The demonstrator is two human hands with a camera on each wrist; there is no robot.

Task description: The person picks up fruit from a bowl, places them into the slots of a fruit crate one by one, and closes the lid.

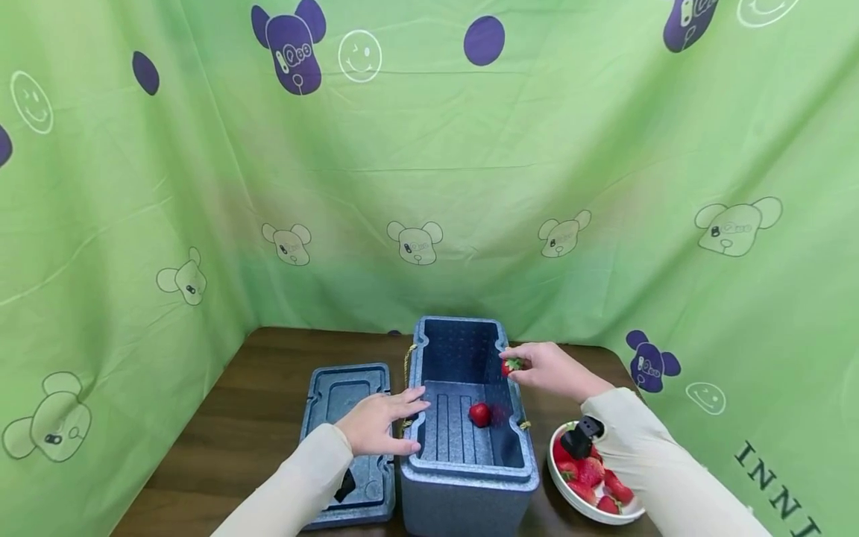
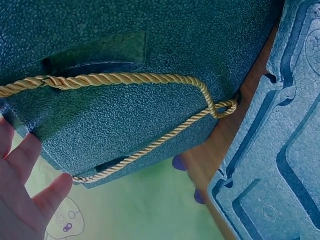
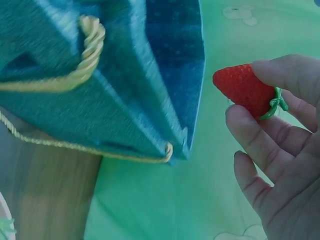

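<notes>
A blue-grey foam box [image 1: 470, 477] with rope handles stands uncovered on the table. One red strawberry [image 1: 479, 415] lies on its ribbed floor. My right hand [image 1: 552, 369] pinches another strawberry [image 3: 246, 89] between thumb and fingers at the box's right rim; its green leaves face the palm in the right wrist view. On the opposite side, my left hand [image 1: 381, 423] has its fingers spread over the left rim. In the left wrist view, those fingertips [image 2: 61, 184] are right at the box edge, near the twisted gold rope [image 2: 125, 79].
A white bowl [image 1: 557, 477] of several strawberries stands right of the box, partly under my right forearm. The box's foam lid [image 1: 349, 395] lies flat to the left. Behind the brown table [image 1: 228, 432] hangs a green printed cloth [image 1: 429, 149].
</notes>
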